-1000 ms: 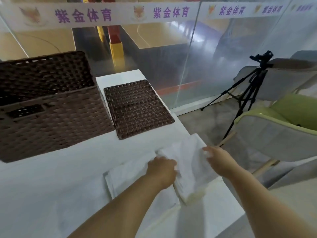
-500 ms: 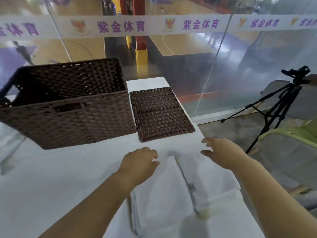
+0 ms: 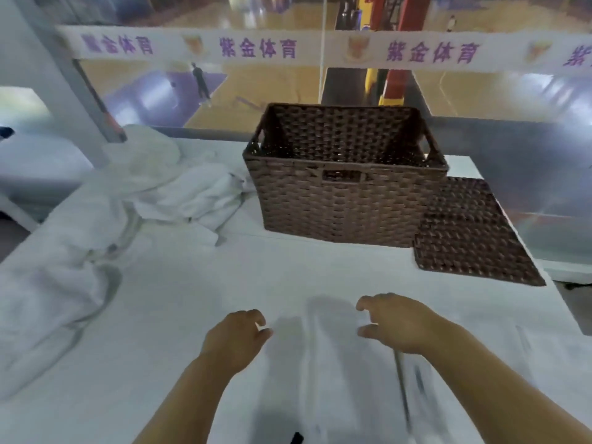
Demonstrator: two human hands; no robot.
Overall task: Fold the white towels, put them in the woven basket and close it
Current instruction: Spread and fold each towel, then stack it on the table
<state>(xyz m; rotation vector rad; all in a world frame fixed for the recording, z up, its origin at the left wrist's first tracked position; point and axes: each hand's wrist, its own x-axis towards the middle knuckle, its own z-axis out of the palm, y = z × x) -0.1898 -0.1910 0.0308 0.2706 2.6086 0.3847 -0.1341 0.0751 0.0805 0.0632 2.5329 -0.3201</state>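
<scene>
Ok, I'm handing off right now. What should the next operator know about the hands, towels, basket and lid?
Left hand: fingers loosely curled, holding nothing, beside the folded towel.
Right hand: relaxed, holding nothing, over that towel.
Woven basket: open, behind the hands; no towel seen inside. Lid flat on the table to its right.
Done: at least one towel folded, in front.
Left: fold the crumpled towels at the left, load everything, put the lid on.

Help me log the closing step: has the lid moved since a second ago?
No. The lid still lies flat on the table at the basket's right side; only the view shifted.
</scene>
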